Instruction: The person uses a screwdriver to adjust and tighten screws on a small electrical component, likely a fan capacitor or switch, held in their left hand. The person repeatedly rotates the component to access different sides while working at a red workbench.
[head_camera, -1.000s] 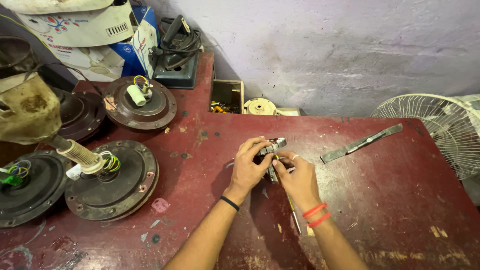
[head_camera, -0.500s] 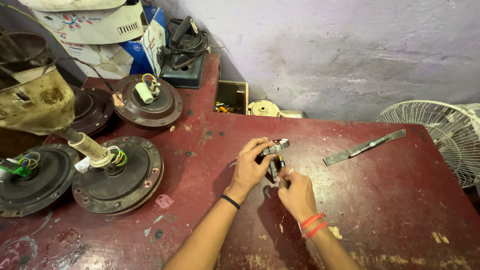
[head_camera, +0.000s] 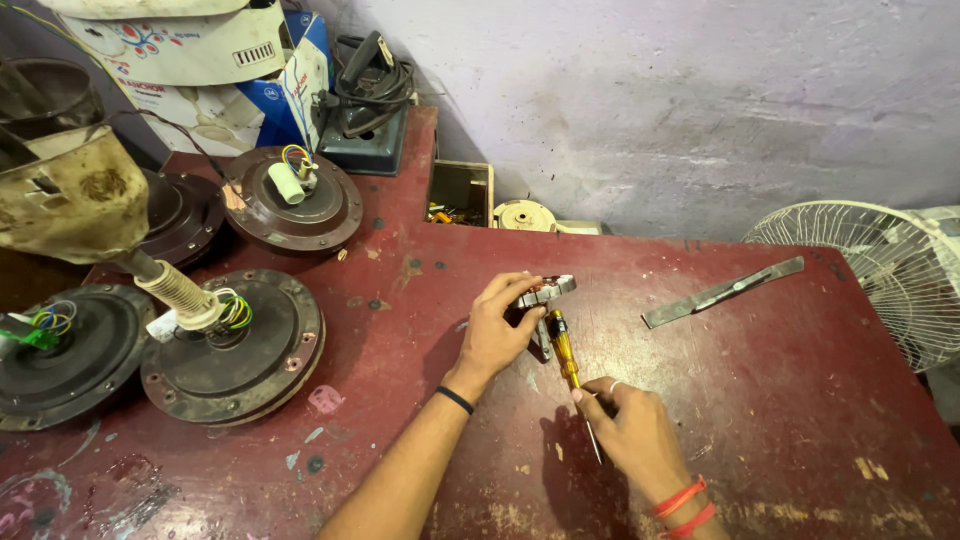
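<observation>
Two bare hands are seen from the head camera, over a worn red table (head_camera: 800, 400); the left hand (head_camera: 497, 335) is curled, its fingers closed on a small grey metal part (head_camera: 545, 291) held just above the table near its middle; the right hand (head_camera: 632, 432), nearer and to the right, is closed around the thin shaft of a screwdriver (head_camera: 563, 352), whose yellow handle points away toward the metal part and lies just beside the left hand's fingers; whether the handle touches the part cannot be told. A flat metal strip (head_camera: 722, 292) lies to the far right, well apart from both hands; a white fan guard (head_camera: 880, 270) stands at the right edge. To the left, several round dark fan motors (head_camera: 235, 345) with coloured wires rest on the table; a cardboard box (head_camera: 190, 70) stands at the far left.
</observation>
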